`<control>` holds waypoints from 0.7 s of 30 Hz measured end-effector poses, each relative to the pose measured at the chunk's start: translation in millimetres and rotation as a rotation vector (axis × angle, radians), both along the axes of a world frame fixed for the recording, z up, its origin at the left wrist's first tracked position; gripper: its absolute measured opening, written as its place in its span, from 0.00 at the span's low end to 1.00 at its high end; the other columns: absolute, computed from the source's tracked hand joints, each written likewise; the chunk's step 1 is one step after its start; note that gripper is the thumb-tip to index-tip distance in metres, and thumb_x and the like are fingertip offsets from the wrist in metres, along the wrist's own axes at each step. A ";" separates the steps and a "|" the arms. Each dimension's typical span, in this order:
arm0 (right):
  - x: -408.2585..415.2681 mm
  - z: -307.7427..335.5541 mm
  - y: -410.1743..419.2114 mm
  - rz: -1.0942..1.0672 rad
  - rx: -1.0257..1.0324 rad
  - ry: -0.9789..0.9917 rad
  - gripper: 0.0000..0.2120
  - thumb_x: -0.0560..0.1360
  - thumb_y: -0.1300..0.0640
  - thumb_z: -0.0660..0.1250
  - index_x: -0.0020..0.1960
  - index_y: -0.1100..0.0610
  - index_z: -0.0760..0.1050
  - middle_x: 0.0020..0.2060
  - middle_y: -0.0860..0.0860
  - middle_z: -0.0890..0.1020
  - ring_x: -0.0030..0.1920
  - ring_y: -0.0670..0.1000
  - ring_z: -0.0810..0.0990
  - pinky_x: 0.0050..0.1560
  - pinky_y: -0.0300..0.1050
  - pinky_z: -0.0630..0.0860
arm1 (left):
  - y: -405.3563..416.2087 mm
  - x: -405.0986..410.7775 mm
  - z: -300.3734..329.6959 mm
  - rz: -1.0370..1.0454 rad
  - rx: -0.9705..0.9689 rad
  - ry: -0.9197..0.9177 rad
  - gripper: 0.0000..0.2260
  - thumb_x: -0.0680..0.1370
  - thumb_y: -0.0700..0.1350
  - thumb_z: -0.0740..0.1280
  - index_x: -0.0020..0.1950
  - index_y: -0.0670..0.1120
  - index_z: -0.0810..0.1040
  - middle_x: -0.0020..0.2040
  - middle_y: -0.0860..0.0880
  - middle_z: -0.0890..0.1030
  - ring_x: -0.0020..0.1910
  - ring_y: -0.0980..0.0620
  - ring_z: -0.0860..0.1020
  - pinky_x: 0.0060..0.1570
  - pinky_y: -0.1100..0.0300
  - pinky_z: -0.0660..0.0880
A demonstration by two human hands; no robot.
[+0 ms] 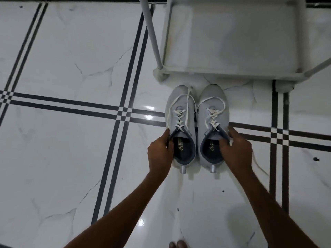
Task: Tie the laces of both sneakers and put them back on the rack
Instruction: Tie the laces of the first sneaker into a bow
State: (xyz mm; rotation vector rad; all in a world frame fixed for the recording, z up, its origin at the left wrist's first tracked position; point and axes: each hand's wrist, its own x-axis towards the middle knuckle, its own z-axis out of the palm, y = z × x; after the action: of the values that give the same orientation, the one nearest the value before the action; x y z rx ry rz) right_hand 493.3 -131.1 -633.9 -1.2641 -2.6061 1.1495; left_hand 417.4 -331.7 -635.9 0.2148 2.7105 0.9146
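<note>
Left hand point(160, 151) grips the left sneaker point(180, 122) collar, right hand point(236, 149) the right sneaker point(213, 122). Both sit on the floor point(71, 68) by the rack point(232, 72). Laces point(180, 104) look untied, so tying probably comes next.

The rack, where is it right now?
Head view, upper right: the rack stands on the tiled floor, just beyond the toes of the two sneakers.
</note>
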 end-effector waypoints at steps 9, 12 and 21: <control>-79.1 20.0 -85.3 0.242 0.191 0.293 0.06 0.73 0.60 0.66 0.46 0.59 0.82 0.39 0.56 0.84 0.43 0.60 0.80 0.42 0.46 0.72 | -62.3 -13.5 -10.1 0.151 0.040 0.016 0.16 0.80 0.45 0.64 0.67 0.50 0.79 0.45 0.53 0.85 0.40 0.56 0.82 0.41 0.65 0.79; -114.8 7.7 -107.8 0.299 -0.115 0.040 0.12 0.73 0.50 0.68 0.40 0.59 0.82 0.36 0.53 0.85 0.40 0.55 0.80 0.41 0.44 0.73 | -74.5 -25.8 -9.3 0.134 0.009 0.021 0.22 0.78 0.63 0.59 0.66 0.54 0.80 0.50 0.55 0.85 0.44 0.57 0.83 0.43 0.59 0.81; -152.6 25.4 -103.0 -0.049 -0.907 0.101 0.04 0.73 0.63 0.66 0.43 0.62 0.80 0.34 0.59 0.82 0.34 0.56 0.80 0.41 0.48 0.79 | -72.9 -102.2 28.4 0.297 0.741 -0.708 0.09 0.80 0.44 0.63 0.44 0.44 0.80 0.46 0.44 0.84 0.49 0.49 0.81 0.53 0.56 0.74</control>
State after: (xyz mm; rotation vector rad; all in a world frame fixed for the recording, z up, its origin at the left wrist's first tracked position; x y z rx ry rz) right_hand 340.8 -234.1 -608.6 -1.2623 -1.9672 2.4356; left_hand 315.2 -404.6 -607.5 -0.3276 1.6975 1.6653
